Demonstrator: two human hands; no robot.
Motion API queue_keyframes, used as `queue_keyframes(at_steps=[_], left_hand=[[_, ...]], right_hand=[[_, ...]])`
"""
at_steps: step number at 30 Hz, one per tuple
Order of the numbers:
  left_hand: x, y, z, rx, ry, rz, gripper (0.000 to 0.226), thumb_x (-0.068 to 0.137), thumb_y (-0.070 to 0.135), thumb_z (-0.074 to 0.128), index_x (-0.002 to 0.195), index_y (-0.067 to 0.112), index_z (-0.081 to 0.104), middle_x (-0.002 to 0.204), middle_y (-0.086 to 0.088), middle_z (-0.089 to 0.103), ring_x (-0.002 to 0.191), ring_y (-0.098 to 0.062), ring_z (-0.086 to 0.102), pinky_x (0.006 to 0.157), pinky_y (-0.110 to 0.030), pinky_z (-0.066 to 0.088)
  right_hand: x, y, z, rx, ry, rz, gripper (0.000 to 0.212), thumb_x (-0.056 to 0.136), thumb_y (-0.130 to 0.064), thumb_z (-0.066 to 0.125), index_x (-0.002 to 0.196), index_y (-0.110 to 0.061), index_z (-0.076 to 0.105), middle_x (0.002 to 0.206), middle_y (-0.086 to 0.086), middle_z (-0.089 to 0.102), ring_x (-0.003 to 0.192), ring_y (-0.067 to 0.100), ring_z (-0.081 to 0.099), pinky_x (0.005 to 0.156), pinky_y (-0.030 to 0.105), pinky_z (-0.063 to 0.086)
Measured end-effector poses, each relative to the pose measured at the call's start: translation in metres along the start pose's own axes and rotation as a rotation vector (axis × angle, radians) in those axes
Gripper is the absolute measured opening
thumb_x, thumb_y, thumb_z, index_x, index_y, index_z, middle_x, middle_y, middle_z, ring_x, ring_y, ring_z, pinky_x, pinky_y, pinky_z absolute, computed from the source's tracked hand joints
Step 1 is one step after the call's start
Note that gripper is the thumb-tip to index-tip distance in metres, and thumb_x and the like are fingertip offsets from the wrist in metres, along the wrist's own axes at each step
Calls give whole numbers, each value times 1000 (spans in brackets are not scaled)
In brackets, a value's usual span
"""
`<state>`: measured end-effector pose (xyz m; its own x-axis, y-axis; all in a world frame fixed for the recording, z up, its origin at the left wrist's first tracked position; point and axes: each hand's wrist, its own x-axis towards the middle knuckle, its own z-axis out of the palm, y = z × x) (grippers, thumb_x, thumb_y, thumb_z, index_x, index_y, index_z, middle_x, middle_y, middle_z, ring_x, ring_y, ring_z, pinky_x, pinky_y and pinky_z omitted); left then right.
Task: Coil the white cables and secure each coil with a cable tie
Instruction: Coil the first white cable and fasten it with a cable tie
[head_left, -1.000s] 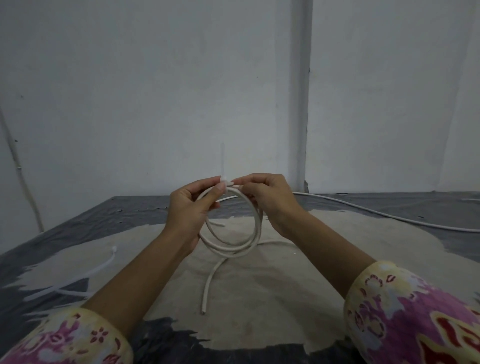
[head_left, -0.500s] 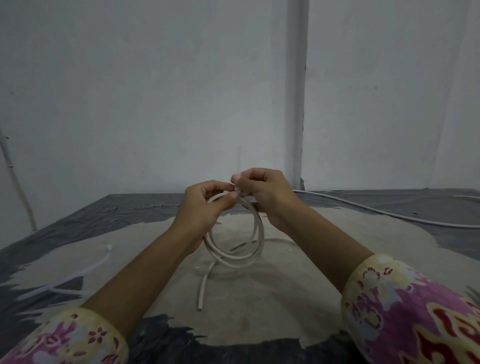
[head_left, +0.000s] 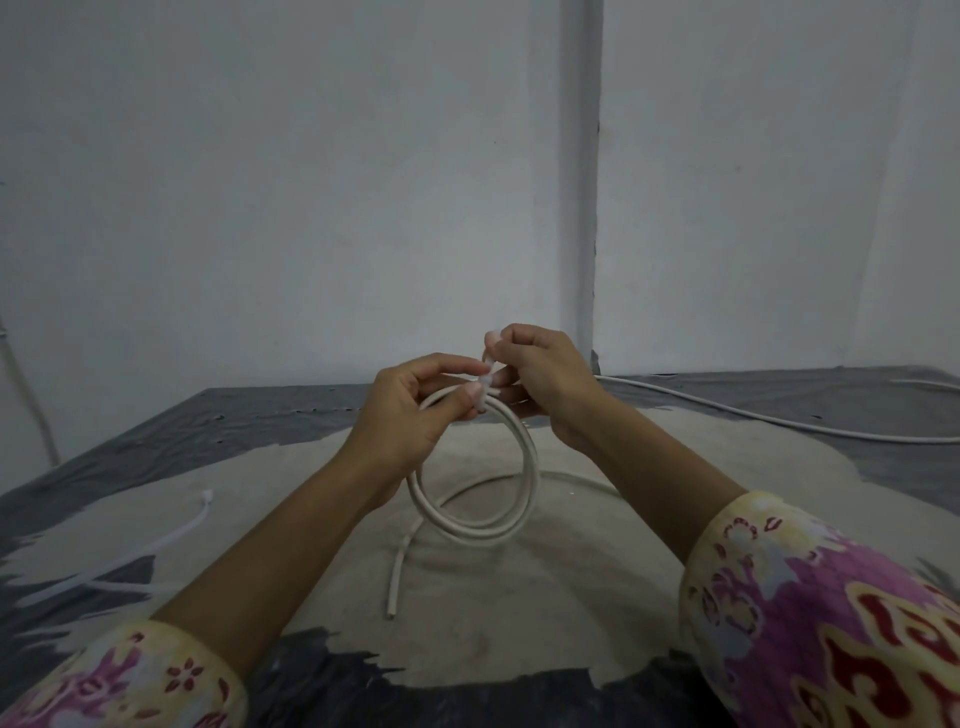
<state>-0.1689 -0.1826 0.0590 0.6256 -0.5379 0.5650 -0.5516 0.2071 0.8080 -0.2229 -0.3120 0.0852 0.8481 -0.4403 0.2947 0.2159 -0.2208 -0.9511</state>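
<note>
White round cable coil (head_left: 475, 488) hangs mid-scene above the beige mat (head_left: 597, 571), its top pinched by the left hand (head_left: 410, 410). The right hand (head_left: 540, 384) pinches the translucent cable tie (head_left: 484, 387); pulling its tail straight while steadying the loops should cinch it snugly.

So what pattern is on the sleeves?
Floral print in pink, yellow and red on the right sleeve, head view.

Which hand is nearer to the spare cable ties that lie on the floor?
The left. The left hand holds the coil on the same side as the spare cable ties, which lie low to the left. The right hand is further right, beyond the coil's top.
</note>
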Motion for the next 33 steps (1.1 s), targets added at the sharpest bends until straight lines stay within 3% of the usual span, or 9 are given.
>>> queue_keyframes(at_steps=[9, 15, 19, 25, 28, 33], left_hand=[[0, 5, -2, 60, -107, 15, 15, 85, 4, 60, 97, 12, 63, 83, -3, 69, 75, -6, 66, 70, -13, 52], [-3, 6, 0, 131, -131, 65, 15, 85, 5, 59, 99, 10, 62, 83, -2, 67, 78, -8, 64, 78, -22, 55], [0, 8, 6, 124, -150, 102, 17, 86, 1, 57, 102, 4, 59, 80, 0, 65, 74, -1, 62, 72, -14, 51], [0, 5, 1, 216, -222, 147, 25, 81, 5, 65, 105, 7, 58, 86, 0, 65, 76, -7, 64, 71, -18, 52], [2, 2, -3, 238, -163, 161, 20, 81, 7, 67, 99, 12, 61, 87, 1, 67, 79, -12, 66, 70, -19, 52], [3, 0, 6, 215, -171, 146, 19, 83, 1, 62, 101, 9, 58, 87, 4, 66, 77, 2, 63, 73, -13, 50]], right_hand=[[5, 5, 8, -77, 162, -107, 32, 90, -18, 57, 59, -11, 58, 52, 2, 53, 46, 15, 50, 50, 24, 43], [6, 3, 6, 23, 166, 27, 27, 86, -7, 58, 59, -6, 60, 57, 7, 55, 48, 18, 51, 50, 23, 46], [12, 3, 3, 68, 213, 55, 28, 83, -7, 61, 54, -7, 61, 54, 7, 57, 50, 21, 53, 55, 28, 47], [7, -6, -6, 96, 52, 121, 23, 87, -13, 59, 65, -7, 60, 57, 4, 54, 45, 15, 52, 46, 20, 46], [7, -6, -5, 114, 41, 118, 21, 88, -12, 59, 68, -5, 61, 59, 6, 55, 43, 15, 54, 44, 19, 48], [13, 1, 0, 40, 182, 124, 27, 83, -8, 63, 57, -7, 60, 55, 7, 56, 48, 17, 51, 51, 26, 47]])
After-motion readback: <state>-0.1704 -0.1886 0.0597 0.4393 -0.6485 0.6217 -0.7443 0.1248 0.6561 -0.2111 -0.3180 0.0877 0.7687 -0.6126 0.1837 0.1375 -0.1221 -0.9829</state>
